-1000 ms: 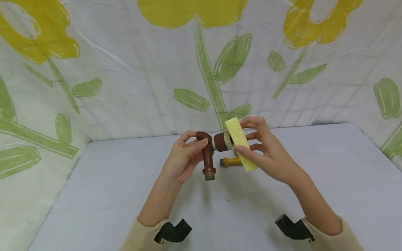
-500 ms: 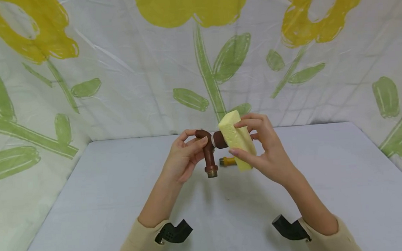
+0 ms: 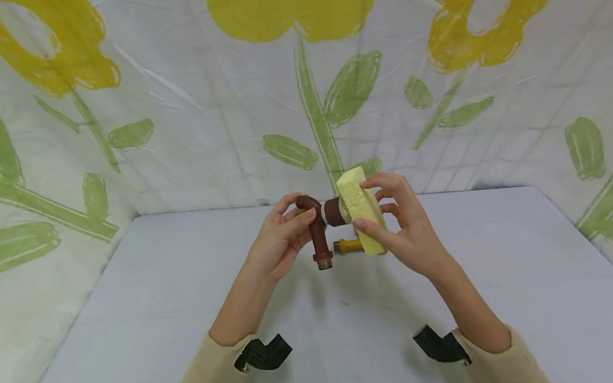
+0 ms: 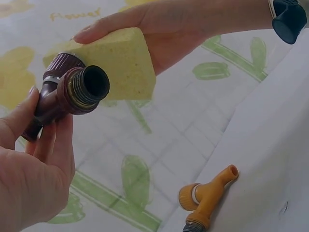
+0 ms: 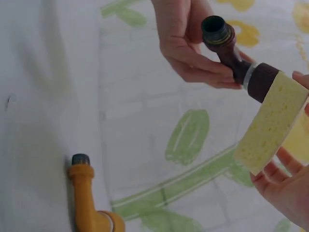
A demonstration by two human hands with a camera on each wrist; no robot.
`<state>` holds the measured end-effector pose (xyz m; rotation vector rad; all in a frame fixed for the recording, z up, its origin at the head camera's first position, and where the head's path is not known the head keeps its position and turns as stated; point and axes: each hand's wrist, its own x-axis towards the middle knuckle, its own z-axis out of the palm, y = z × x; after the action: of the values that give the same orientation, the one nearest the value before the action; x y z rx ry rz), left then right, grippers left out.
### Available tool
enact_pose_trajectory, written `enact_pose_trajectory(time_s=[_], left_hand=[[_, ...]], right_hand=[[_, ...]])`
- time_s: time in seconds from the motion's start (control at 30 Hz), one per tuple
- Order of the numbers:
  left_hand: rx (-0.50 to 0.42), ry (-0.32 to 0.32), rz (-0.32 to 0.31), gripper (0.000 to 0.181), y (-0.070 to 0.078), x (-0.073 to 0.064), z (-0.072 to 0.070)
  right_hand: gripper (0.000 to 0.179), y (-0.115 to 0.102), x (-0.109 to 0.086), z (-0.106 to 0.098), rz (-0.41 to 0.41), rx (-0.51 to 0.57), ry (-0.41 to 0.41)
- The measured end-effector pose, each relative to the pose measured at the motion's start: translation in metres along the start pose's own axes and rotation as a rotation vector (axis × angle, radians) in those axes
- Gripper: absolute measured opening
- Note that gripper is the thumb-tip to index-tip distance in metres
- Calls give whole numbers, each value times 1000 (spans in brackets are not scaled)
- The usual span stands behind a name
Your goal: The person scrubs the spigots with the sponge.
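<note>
My left hand [image 3: 283, 237] grips a brown faucet [image 3: 318, 233] by its curved spout, thumb in front and fingers behind. The faucet is held above the table, its threaded end pointing down and its ribbed knob [image 4: 64, 64] toward the right. A yellow sponge [image 3: 362, 209] is pinched between the thumb and fingers of my right hand [image 3: 406, 227]. In the right wrist view the sponge's face meets the end of the knob. Part of the knob's end is hidden behind the sponge in the head view.
On the table [image 3: 188, 297], behind and below the sponge, lies an orange-yellow faucet [image 4: 207, 198] with a threaded end. A white cloth backdrop [image 3: 207, 116] printted with yellow flowers and green leaves rises at the table's far edge.
Over the last second the sponge has turned so its broad face shows more, and it has shifted slightly left with my right hand. The brown faucet has tilted a little.
</note>
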<state>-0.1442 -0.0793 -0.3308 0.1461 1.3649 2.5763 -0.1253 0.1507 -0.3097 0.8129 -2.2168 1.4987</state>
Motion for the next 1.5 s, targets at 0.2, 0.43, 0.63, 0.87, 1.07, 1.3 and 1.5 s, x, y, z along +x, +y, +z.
enact_pose_trajectory(time_s=[0.2,0.43,0.63,0.87,1.07,1.3,1.5], left_hand=[[-24,5,-15,24,1,1,-2],[-134,45,19,14,4,1,-4],[-135,38,0,12,4,1,-4],[-96,53,-38,11,5,0,-8],[-125,-18,-23,17,8,-1,-17],[-109,-102,-1,29,7,-2,-32],[46,-135,30,35,5,2,-47]], right_hand=[[56,7,2,-1,57,-4,-12],[54,15,3,-6,134,-65,-23],[52,22,-3,-16,170,-111,-16],[51,31,-10,-31,193,-158,-4],[51,41,-18,-43,230,-175,9],[52,50,-26,-57,286,-227,1],[60,57,-33,-69,352,-274,5]])
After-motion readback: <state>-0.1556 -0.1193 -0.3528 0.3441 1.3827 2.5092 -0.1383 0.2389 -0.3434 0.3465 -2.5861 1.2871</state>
